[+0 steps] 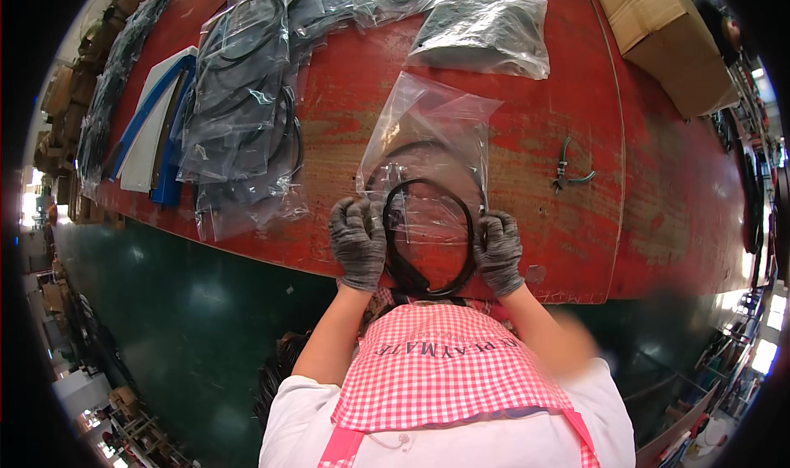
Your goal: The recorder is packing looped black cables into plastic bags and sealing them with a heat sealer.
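While the left hand point(359, 246) pinches the clear bag point(436, 106) at left and the right hand point(499, 254), hold unclear, curls at the right edge, keep the black cable point(425, 292) overlapping the bag's near end coiled.

A scuffed red table point(568, 238) stands on a dark green floor point(189, 283), bright windows point(764, 356) at far right.

Both forearms point(336, 336) reach forward, the gloved left hand point(359, 244) and right hand point(499, 252) apart, fingers point(360, 213) curled.
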Motion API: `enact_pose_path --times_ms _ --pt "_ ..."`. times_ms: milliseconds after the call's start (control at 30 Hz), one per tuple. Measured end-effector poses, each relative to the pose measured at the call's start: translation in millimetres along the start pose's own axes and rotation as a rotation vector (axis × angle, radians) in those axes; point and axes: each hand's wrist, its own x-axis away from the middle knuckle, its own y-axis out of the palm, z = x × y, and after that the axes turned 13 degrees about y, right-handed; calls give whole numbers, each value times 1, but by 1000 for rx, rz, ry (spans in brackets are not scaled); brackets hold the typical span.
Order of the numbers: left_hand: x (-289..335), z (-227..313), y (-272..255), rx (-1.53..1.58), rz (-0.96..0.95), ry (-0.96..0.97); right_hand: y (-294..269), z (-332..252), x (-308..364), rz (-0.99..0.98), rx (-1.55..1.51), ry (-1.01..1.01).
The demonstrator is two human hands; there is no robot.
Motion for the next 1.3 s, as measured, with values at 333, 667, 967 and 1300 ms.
enact_pose_path --times_ms 333,667,967,1300 --pt "-12 -19 8 256 -424 -141 0 -34 -72 -321 136 -80" --pt "-8 -38 43 659 -225 -611 9 -45 -45 61 -114 -708" --pt "-37 -11 32 326 -212 -225 25 -56 -49 131 148 -328" --pt "-46 -18 65 577 -366 -343 12 -50 -58 -269 -279 -484"
